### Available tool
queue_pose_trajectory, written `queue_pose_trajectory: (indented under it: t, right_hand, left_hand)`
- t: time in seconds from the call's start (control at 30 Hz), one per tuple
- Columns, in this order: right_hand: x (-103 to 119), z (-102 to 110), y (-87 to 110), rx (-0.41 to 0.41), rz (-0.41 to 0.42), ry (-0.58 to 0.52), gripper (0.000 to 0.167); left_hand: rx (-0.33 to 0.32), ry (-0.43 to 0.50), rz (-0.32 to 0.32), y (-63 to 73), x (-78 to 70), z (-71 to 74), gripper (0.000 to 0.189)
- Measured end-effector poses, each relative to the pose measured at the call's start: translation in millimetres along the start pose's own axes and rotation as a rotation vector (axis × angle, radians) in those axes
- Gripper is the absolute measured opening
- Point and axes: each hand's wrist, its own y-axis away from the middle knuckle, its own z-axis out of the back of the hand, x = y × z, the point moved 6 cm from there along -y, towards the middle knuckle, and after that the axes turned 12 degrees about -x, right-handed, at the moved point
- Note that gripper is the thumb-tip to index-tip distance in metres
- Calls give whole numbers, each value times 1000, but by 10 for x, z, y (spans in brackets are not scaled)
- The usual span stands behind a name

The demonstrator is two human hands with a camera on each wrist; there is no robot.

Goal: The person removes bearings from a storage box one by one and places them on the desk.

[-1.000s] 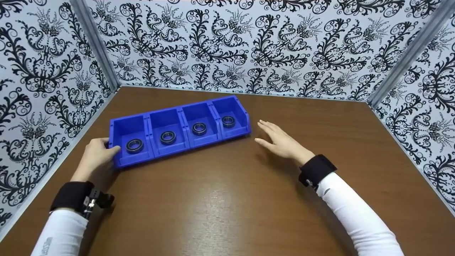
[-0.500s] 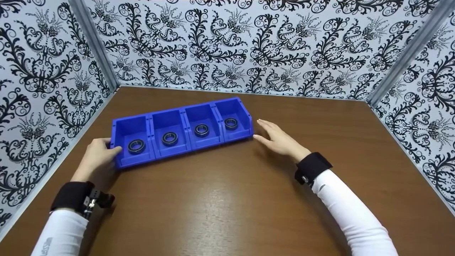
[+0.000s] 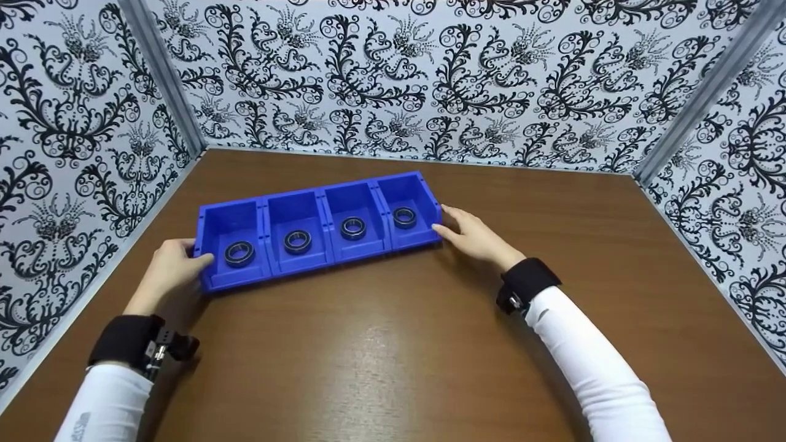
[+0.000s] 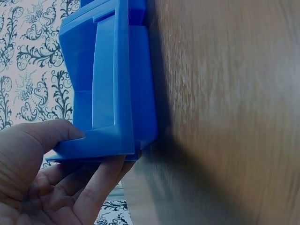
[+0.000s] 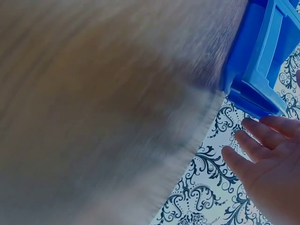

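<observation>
A row of joined blue storage bins (image 3: 268,232) lies slanted across the table, its right end farther back. One ball bearing (image 3: 239,253) with dark seals sits in the leftmost compartment; each other compartment also holds one, such as the bearing (image 3: 404,217) at the right. My left hand (image 3: 172,270) grips the left end wall, thumb over the edge inside and fingers outside and below, as the left wrist view shows. At the right end is my right hand (image 3: 476,236), fingers (image 5: 255,143) extended beside the outer wall; whether they touch it I cannot tell for sure.
The brown wooden table (image 3: 368,356) carries the bins near its back left. Patterned panels (image 3: 393,80) close off the back and both sides, with grey metal posts (image 3: 163,77) at the corners.
The bins have shifted slightly right and toward me, with my left hand holding on. My right hand has moved left, from a gap away up to the bins' right end.
</observation>
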Motion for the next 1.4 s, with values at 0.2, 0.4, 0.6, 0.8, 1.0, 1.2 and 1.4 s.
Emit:
queue_pose_trajectory:
  t: [0.2,0.4,0.6,0.8,1.0,1.2,1.4]
  right_hand:
    - [-27,-26,-53,-23,-28,0,65]
    - [-46,-39,-85,-57,-38,-7,61]
    - [-81,-47,-94,-87,-76,-3,55]
    - [-104,-42,-97,-106,-98,-3,51]
    - [-104,-47,-107,-125,-97,-8,39]
    - [-111,-24,-109,-135,-129,-17,31]
    - [-115,40,-99,-136,-145,-11,26]
  left_hand:
    - [-4,-9,-19,11,-25,-16,44]
    - [-6,-13,-32,22,-55,-37,43]
    - [2,-14,-35,32,-100,-54,42]
    - [15,-3,-20,54,-122,-68,43]
    - [37,18,-6,70,-125,-88,47]
    - [49,36,-3,68,-153,-111,48]
    - [57,25,-3,56,-174,-142,49]
